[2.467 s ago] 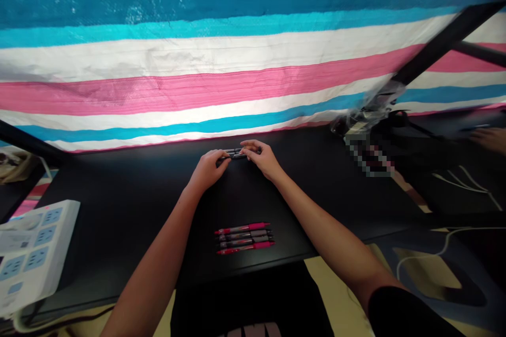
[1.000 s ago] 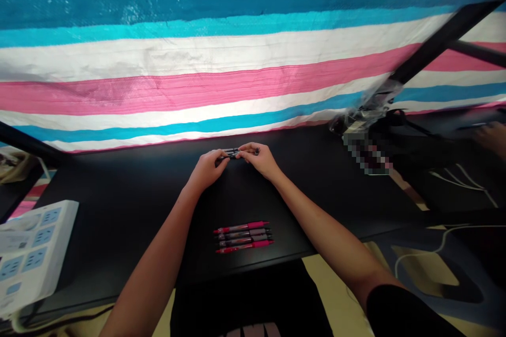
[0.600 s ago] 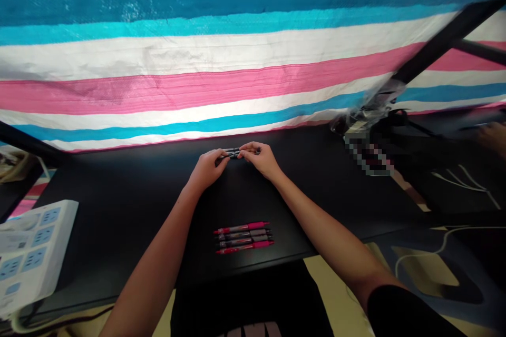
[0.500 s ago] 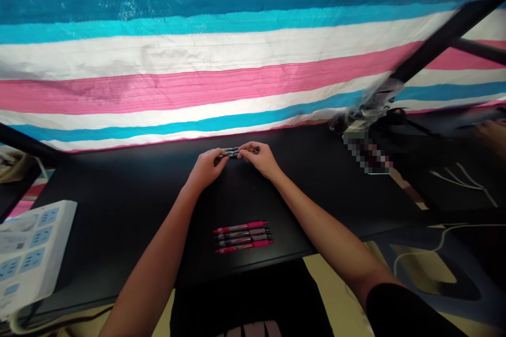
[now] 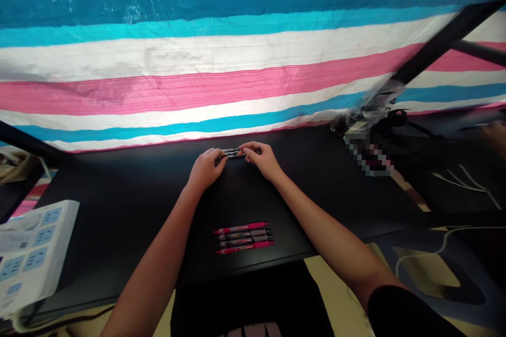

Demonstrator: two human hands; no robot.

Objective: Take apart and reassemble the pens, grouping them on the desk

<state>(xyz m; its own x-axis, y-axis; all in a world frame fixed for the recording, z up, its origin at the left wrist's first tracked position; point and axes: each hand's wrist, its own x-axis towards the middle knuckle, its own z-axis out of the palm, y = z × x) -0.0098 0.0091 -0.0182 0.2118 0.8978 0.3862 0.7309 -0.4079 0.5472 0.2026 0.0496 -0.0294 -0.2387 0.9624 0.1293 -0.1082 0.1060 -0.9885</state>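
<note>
Toward the back of the black table, my left hand (image 5: 208,166) and my right hand (image 5: 259,157) grip the two ends of a few dark pens (image 5: 231,153) lying side by side. The fingers of both hands are closed on the pen ends, which hides how many there are. Nearer to me, between my forearms, lies a row of several pens: a red pen (image 5: 242,228) at the far side, darker grey-black pens (image 5: 244,235) in the middle, and another red pen (image 5: 245,247) closest to the table edge. No hand touches this row.
A white power strip (image 5: 43,247) with blue sockets sits at the left. A striped plastic sheet (image 5: 197,89) hangs behind the black table (image 5: 130,205). Clear plastic packaging (image 5: 371,110) lies at the right, near a slanted black post (image 5: 443,45). Another person's hand (image 5: 494,134) shows at the far right.
Both hands keep hold of the pens in nearly the same place, with only slight finger movement at the right hand. The view has shifted a little; the row of pens is unchanged.
</note>
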